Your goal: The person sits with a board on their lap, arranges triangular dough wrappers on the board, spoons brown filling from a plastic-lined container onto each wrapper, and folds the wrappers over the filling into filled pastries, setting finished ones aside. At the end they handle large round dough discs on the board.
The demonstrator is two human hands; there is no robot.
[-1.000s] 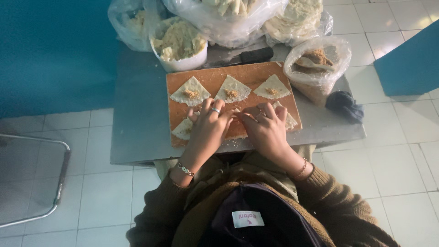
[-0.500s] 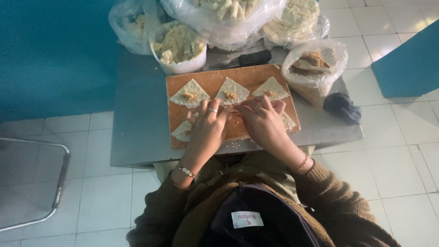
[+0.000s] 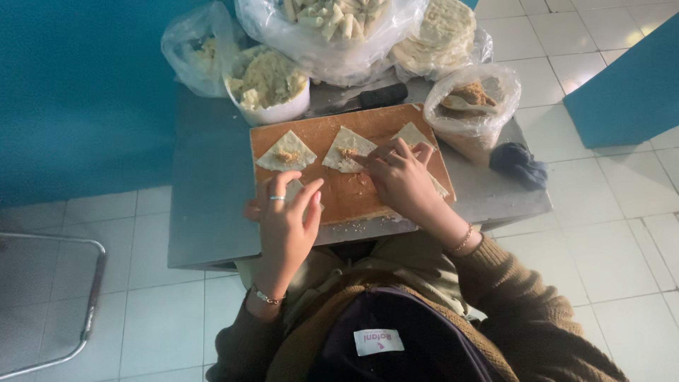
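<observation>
On the wooden cutting board [image 3: 353, 194] that lies on a small grey table [image 3: 212, 198], the right hand [image 3: 399, 180] rests palm down at about the board's three o'clock side, its fingers [image 3: 407, 150] spread and reaching toward twelve o'clock, the fingertips touching the lower edge of the right-hand pastry triangle [image 3: 410, 132]; the middle pastry triangle [image 3: 346, 150], with a dab of filling on it, lies just beside the index finger at ten o'clock from the hand. Both triangles point their tips toward twelve o'clock, their long bases running roughly nine to three. The left hand [image 3: 285, 216] sits at the board's seven o'clock corner, wrist bent back, fingers loosely together and slightly curled over a pale pastry piece [image 3: 296, 189] that it mostly hides; whether it pinches that piece I cannot tell. The left pastry triangle [image 3: 286, 152] lies at twelve o'clock from this hand, near but apart. The right hand is the nearer to the two right-hand triangles. Beyond the board stand a white bowl of crumbly filling [image 3: 267, 81], clear plastic bags of pastry rounds [image 3: 442, 32] and rolled pieces [image 3: 332, 18], and a dark knife handle [image 3: 382, 95]; a dark cloth [image 3: 520, 163] lies at three o'clock.
</observation>
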